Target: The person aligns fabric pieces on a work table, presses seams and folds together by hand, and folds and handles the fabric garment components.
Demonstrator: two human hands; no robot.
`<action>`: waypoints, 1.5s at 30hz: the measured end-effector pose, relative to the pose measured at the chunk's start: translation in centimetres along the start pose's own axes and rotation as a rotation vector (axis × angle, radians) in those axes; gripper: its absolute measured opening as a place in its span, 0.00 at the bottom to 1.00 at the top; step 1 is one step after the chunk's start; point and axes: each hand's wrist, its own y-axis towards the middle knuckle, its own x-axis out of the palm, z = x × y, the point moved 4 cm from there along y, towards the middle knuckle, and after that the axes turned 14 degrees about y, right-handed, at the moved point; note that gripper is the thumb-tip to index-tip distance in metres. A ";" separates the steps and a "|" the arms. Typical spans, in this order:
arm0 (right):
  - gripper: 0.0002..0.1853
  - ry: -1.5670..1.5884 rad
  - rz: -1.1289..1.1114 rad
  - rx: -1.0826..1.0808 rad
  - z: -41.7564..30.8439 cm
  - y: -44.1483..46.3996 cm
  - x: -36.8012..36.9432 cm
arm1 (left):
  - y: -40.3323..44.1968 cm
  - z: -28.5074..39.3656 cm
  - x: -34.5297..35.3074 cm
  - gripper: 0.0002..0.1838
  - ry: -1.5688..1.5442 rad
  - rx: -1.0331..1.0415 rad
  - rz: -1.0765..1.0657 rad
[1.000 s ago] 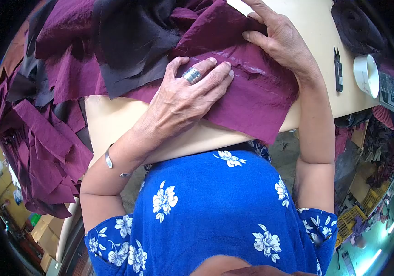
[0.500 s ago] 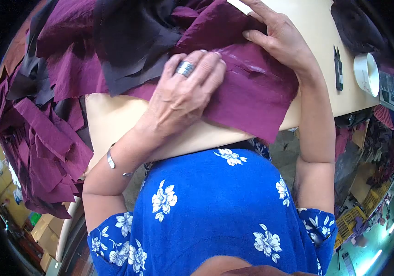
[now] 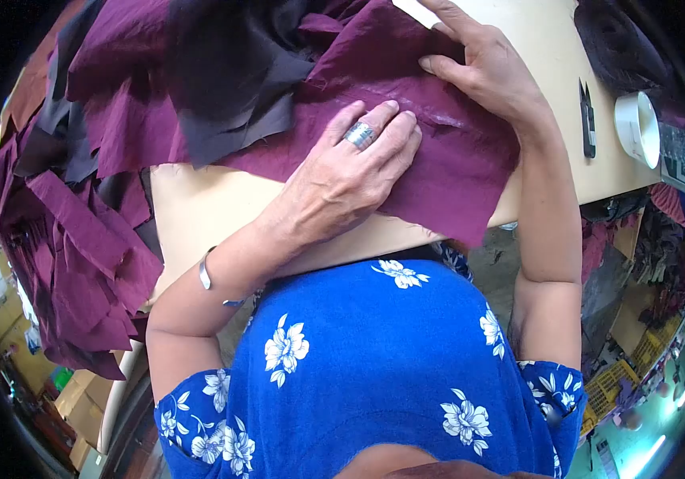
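A piece of plum-coloured cloth (image 3: 454,184) lies over the front of the table, its corner hanging past the edge. Wearing a wide silver ring, my left hand (image 3: 366,164) rests palm down on this cloth, fingers side by side and slightly bent. Pale whitish streaks show on the fabric beyond its fingertips. At the upper right, my right hand (image 3: 494,76) has its thumb on the cloth and its index finger stretched toward a white strip (image 3: 418,11) at the top edge. Its other fingers are partly hidden. Dark cloth (image 3: 230,88) lies left of my left hand.
Plum strips (image 3: 87,231) hang off the table's left side. On the right lie black thread snips (image 3: 587,120), a white round container (image 3: 636,130) and a dark fabric bundle (image 3: 622,48). The pale table (image 3: 206,188) has its front edge against my body. A yellow crate (image 3: 610,391) stands below right.
My left hand has slid to the right and slightly toward me across the plum cloth, its fingers less curled. My right hand has hardly moved.
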 end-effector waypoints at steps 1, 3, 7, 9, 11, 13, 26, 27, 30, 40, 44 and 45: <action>0.40 -0.037 0.000 0.057 -0.1 -0.2 -0.4 | -0.2 0.1 0.1 0.25 0.021 0.012 -0.006; 0.40 -0.066 -0.011 0.120 -0.4 -0.5 -1.0 | -0.4 0.0 0.1 0.25 0.003 0.015 -0.014; 0.39 0.072 -0.039 0.073 -0.3 -0.7 -1.3 | -0.4 0.2 0.2 0.25 0.018 0.025 -0.029; 0.38 0.128 -0.040 0.093 -0.3 -0.8 -1.1 | -0.4 0.2 0.3 0.25 0.020 0.014 -0.044; 0.38 0.151 -0.044 -0.055 0.4 -0.8 -1.0 | -0.3 0.2 0.2 0.24 0.023 -0.001 -0.047; 0.37 0.141 -0.044 -0.116 0.2 -0.8 -1.1 | -0.2 0.2 0.2 0.24 0.029 0.000 -0.045; 0.38 0.057 -0.003 0.067 0.0 -0.8 -1.4 | 0.6 -0.3 0.0 0.21 -0.077 0.058 0.003; 0.38 0.065 -0.002 0.079 -0.1 -0.8 -1.4 | 0.6 -0.2 0.1 0.20 -0.056 0.043 0.014; 0.38 0.057 0.004 0.049 -0.2 -0.8 -1.4 | 0.6 0.0 0.2 0.20 0.000 0.003 0.020; 0.40 -0.017 0.016 0.058 -0.4 -1.0 -1.5 | 0.4 0.2 0.2 0.23 0.030 0.102 -0.058; 0.39 0.023 -0.002 0.068 0.0 -1.0 -1.7 | 0.4 0.4 0.2 0.22 0.079 0.110 -0.030; 0.39 0.045 -0.010 0.072 0.1 -1.0 -1.7 | 0.4 0.4 0.2 0.21 0.093 0.119 -0.024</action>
